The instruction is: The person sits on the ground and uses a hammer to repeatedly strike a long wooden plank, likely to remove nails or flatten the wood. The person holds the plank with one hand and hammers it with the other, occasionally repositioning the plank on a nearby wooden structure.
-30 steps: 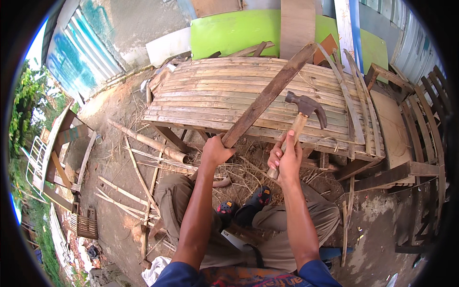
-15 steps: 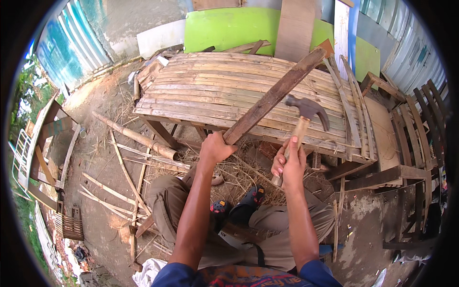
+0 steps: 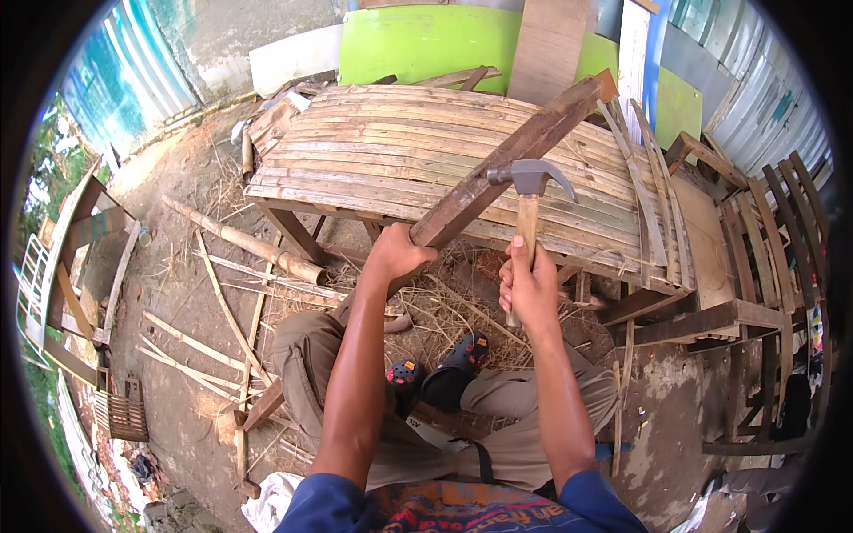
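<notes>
My left hand (image 3: 398,253) is closed round the near end of a dark wooden beam (image 3: 471,200), which slants up to the right across a bamboo-slat bench (image 3: 355,147). In my right hand (image 3: 531,289) is the wooden handle of a claw hammer (image 3: 531,178). The hammer's striking face is against or very close to the beam's right side, and its claw points right. Fingers of both hands are wrapped tight. Where the beam's near end sits below my left hand is partly hidden.
Loose bamboo strips (image 3: 227,302) and a thick bamboo pole (image 3: 244,240) lie on the ground to the left. Dark slatted wooden furniture (image 3: 755,240) stands at the right. Green panels (image 3: 426,44) lean behind the bench. Straw litters the ground around my feet.
The hammer has swung left toward the beam, its head now more level and at the beam's side. My left hand keeps its hold, and the beam has turned slightly.
</notes>
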`<state>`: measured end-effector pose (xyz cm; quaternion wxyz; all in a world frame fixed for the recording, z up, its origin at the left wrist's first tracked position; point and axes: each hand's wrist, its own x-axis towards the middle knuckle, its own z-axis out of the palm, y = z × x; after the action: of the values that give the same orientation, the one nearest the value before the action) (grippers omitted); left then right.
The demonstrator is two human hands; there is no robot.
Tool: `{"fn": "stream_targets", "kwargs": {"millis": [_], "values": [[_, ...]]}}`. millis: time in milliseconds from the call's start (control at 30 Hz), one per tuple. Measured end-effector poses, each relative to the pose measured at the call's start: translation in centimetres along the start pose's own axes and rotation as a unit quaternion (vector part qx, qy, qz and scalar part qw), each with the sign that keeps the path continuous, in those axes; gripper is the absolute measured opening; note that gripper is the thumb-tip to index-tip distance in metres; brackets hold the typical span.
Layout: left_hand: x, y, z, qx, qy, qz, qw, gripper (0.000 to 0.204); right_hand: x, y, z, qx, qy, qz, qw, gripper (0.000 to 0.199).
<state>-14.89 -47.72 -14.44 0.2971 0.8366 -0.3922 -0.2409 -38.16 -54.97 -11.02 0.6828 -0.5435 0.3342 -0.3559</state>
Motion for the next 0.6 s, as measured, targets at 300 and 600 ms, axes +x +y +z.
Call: {"fn": "stream_targets", "kwargs": {"millis": [300, 600], "values": [[0.6, -1.6, 1.9, -0.11, -0.132, 0.052, 0.984, 0.073, -0.5, -1.1, 0.2, 0.025, 0.01, -0.094, 0.995, 0.034], [-3.2, 0.0, 3.1, 0.054, 0.071, -0.022, 0.996, 0.093, 1.5, -3.3, -1.6, -0.029, 0.007, -0.031, 0.999, 0.032]]}}
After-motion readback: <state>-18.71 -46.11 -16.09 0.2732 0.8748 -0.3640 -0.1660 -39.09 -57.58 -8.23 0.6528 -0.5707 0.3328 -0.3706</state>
